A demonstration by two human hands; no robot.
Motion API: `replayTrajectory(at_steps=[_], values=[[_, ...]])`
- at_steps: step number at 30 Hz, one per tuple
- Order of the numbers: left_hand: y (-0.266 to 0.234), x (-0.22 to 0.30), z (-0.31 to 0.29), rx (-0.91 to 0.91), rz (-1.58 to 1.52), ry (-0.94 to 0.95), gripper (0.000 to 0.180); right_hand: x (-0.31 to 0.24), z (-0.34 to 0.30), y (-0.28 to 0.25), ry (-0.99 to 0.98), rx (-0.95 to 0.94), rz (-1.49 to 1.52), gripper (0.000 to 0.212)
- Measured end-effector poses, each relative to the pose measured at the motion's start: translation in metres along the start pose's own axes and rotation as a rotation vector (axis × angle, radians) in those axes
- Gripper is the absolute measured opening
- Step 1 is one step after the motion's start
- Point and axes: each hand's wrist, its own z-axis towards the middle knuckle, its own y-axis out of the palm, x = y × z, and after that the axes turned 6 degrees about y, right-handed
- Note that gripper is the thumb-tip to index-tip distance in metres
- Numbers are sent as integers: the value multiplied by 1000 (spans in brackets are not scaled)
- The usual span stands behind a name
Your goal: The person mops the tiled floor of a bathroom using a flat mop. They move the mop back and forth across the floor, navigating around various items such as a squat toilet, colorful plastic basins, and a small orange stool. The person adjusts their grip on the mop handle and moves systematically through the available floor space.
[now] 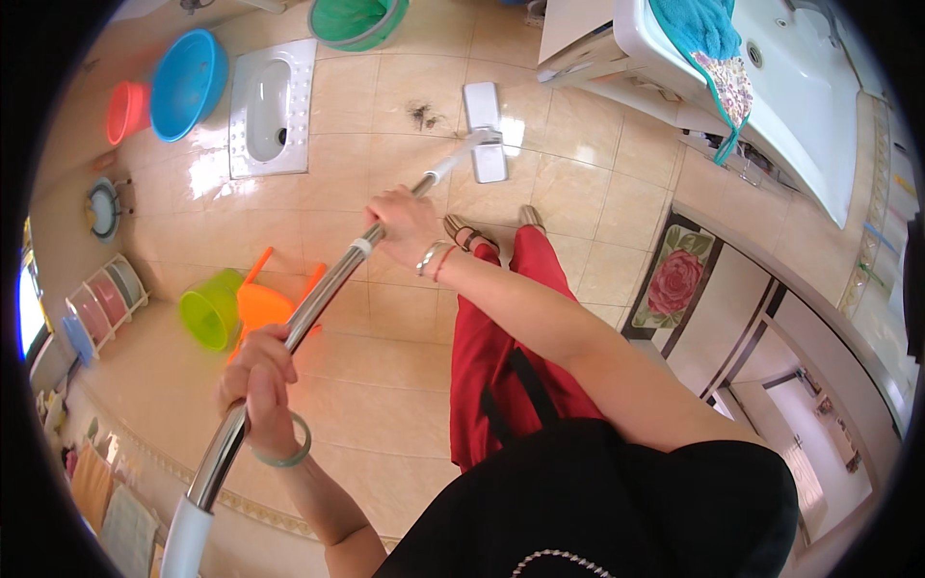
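A flat mop (318, 299) with a shiny metal pole slants from the lower left up to a white, narrow head lying on the tiled floor. My left hand (262, 385), with a pale green bangle at the wrist, is wrapped round the pole near its white upper end. Farther down the pole, my right hand (403, 227) grips it too; a silver bracelet and a red cord circle that wrist. Just left of the mop head lies a dark tangle of what looks like hair (422, 116). The underside of the mop head is hidden.
A squat toilet (265, 111) is set into the floor at far left, beside blue (190, 87) and pink basins (128, 112). A green bin (356, 24) stands at the top. An orange stool (265, 303) and lime bucket (212, 308) stand left; a sink (790, 106) juts in at right.
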Motion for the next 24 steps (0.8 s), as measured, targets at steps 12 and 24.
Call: replayTrajectory(at_steps=[12,24], values=[[50,-19,-23,-16,-120,119,33,43,-29,-55,-15,-225,-83,9],[333,-93,-36,-241,-531,-51,30,275,-127,-237,406,192,-197,9]])
